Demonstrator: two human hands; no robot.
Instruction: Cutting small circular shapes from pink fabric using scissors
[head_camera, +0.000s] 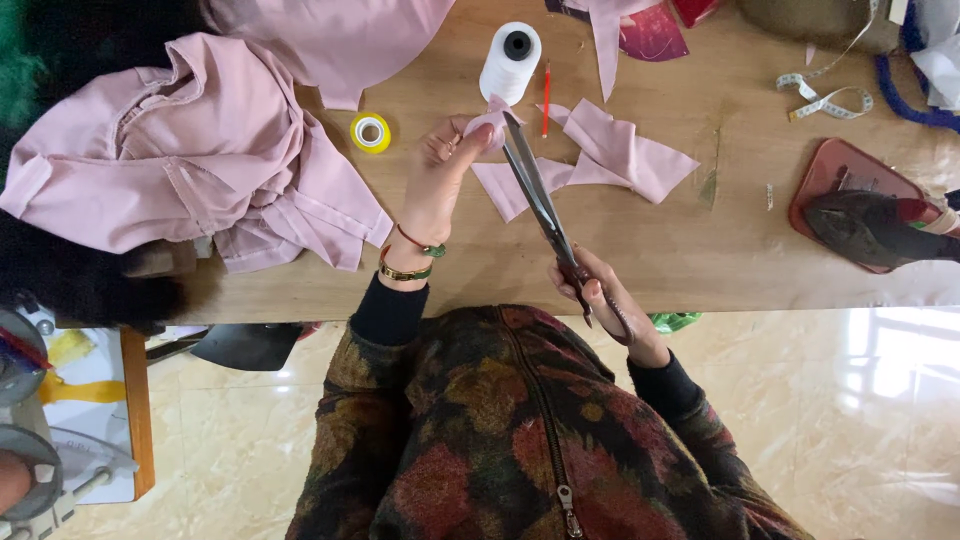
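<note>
Up at the middle of the wooden table, the person's left hand pinches one small pink fabric scrap between its fingertips, lifted just above the tabletop. The right hand is closed around the handles of one pair of long scissors, whose blades point up and away to meet the scrap; whether the blades are parted cannot be told. Two bracelets sit on the left wrist, one a red cord and one gold.

Just right of the scissors lies a loose cluster of cut pink fabric pieces, roughly three or four, overlapping so that an exact count is uncertain. Behind the scrap stands one spool of white thread, with one thin red pencil beside it. One yellow roll of tape lies to the left, near a large pink garment heaped on the table's left end. Far right are one measuring tape and one red tray.
</note>
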